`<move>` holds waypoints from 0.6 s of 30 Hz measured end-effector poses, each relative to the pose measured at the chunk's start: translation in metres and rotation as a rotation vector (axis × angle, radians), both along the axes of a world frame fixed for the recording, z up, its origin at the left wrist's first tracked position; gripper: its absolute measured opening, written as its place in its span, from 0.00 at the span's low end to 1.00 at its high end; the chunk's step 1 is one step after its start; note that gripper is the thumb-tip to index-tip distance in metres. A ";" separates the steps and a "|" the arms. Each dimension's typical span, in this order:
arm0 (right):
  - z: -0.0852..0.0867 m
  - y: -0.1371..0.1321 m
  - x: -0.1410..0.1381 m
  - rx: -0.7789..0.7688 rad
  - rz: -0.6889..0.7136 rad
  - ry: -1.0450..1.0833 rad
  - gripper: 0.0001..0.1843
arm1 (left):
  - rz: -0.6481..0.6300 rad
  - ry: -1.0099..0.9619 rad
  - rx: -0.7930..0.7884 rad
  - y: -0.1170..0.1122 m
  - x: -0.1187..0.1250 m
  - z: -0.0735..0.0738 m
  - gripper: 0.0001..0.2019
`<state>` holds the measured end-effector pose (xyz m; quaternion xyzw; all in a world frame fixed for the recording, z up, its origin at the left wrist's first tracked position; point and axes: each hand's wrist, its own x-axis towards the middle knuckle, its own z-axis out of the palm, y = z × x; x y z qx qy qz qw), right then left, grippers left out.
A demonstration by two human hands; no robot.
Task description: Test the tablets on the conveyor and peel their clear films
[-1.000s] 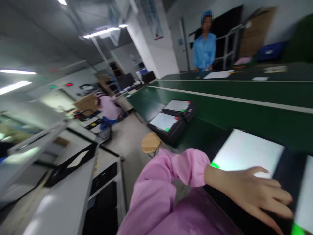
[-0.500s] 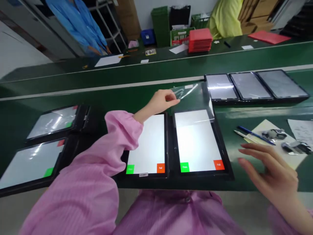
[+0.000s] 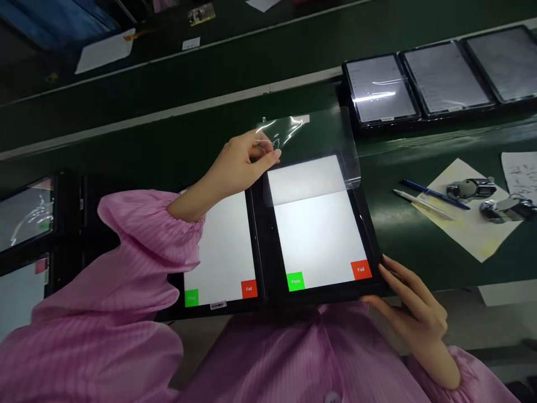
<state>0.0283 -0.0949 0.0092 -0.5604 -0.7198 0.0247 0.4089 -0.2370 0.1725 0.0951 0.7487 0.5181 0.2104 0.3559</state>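
Note:
Two lit tablets lie side by side on the green bench in front of me, each with a white screen and green and red buttons. My left hand (image 3: 241, 162) pinches a corner of a clear protective film (image 3: 312, 137) that is lifted off the far end of the right tablet (image 3: 316, 229). The film still lies over that tablet's top part. My right hand (image 3: 413, 310) grips the right tablet's near right corner, fingers curled on its edge. The left tablet (image 3: 222, 246) lies partly under my left sleeve.
Three dark tablets (image 3: 444, 75) sit in a row at the far right. Pens (image 3: 434, 196) and small metal parts (image 3: 470, 187) lie on a yellowish paper (image 3: 465, 224) at the right. More lit tablets (image 3: 23, 215) are at the left. Papers lie on the far bench.
My view swung from the room down to the bench. My left hand took the film's corner and keeps it lifted; my right hand came from hovering to grip the right tablet's corner.

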 end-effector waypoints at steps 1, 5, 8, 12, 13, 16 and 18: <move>0.000 0.000 0.001 0.001 -0.006 0.005 0.38 | 0.004 0.003 -0.002 -0.001 0.001 0.000 0.11; 0.006 0.005 0.015 -0.046 0.058 0.037 0.27 | -0.013 0.020 0.026 -0.003 0.004 0.000 0.12; 0.022 0.021 0.023 -0.173 0.130 0.137 0.26 | -0.028 0.030 0.033 -0.002 0.004 0.000 0.13; 0.041 0.057 0.004 -0.147 0.083 0.049 0.20 | -0.023 0.027 0.033 -0.002 0.005 0.001 0.14; 0.042 0.068 -0.004 -0.125 0.080 -0.035 0.19 | -0.020 0.021 0.045 -0.002 0.005 0.001 0.14; 0.040 0.098 -0.017 -0.105 0.107 -0.215 0.18 | -0.002 -0.019 0.110 -0.003 0.002 0.003 0.10; 0.036 0.115 -0.011 -0.127 0.094 -0.227 0.19 | 0.023 -0.067 0.158 -0.004 -0.003 0.005 0.09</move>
